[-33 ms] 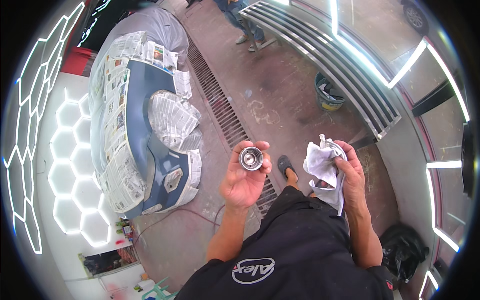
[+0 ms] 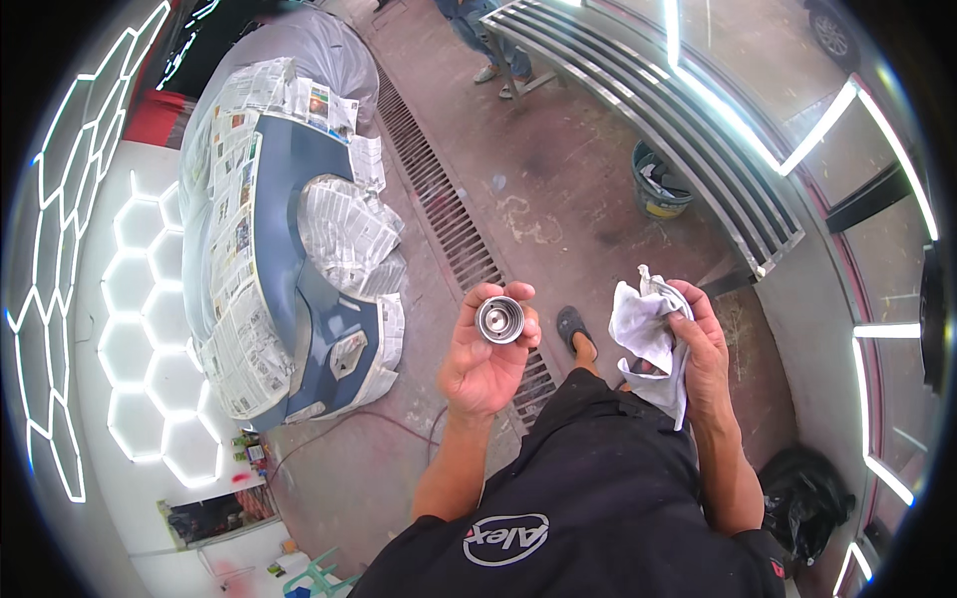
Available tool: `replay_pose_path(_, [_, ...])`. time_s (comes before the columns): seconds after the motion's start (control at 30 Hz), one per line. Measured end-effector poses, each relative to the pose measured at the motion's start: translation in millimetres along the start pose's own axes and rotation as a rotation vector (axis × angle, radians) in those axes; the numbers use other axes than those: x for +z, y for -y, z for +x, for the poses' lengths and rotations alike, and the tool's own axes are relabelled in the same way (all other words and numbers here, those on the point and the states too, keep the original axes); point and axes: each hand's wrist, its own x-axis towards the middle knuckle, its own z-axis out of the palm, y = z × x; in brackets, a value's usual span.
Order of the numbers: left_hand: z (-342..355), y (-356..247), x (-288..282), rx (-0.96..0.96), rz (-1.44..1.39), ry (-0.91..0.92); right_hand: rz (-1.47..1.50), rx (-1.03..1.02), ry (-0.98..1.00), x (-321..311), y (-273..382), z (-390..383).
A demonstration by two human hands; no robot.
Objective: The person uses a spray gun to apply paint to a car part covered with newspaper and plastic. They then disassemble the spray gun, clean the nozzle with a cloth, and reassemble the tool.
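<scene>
My left hand (image 2: pixel 488 359) is closed around a small round metal cap (image 2: pixel 499 320), its hollow side facing up. The fingertips and thumb grip it by the rim, and ridges and a central hole show inside. To the right, my right hand (image 2: pixel 702 344) pinches a crumpled white cloth (image 2: pixel 648 324) with greyish stains; part of the cloth hangs below the fingers. Cap and cloth are held apart, both in the air above the floor.
At the left stands a blue-grey car body (image 2: pixel 279 189) masked with newspaper and plastic sheeting. A floor grate (image 2: pixel 429 179) runs beside it. A slatted metal bench (image 2: pixel 648 100), a bucket (image 2: pixel 660 184), a black bag (image 2: pixel 805 498) and a person (image 2: pixel 483 40) are around.
</scene>
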Motion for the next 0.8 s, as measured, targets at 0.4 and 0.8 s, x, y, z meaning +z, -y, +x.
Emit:
replay_pose_path(0.4, [-32,-67,-14,0.084,0.34,0.063,-0.154,0.089,0.174,43,-23,15])
replay_pose_path(0.8, [-37,-85,-11,0.172,0.416,0.062,-0.281,0.03,0.289,63,-27,12])
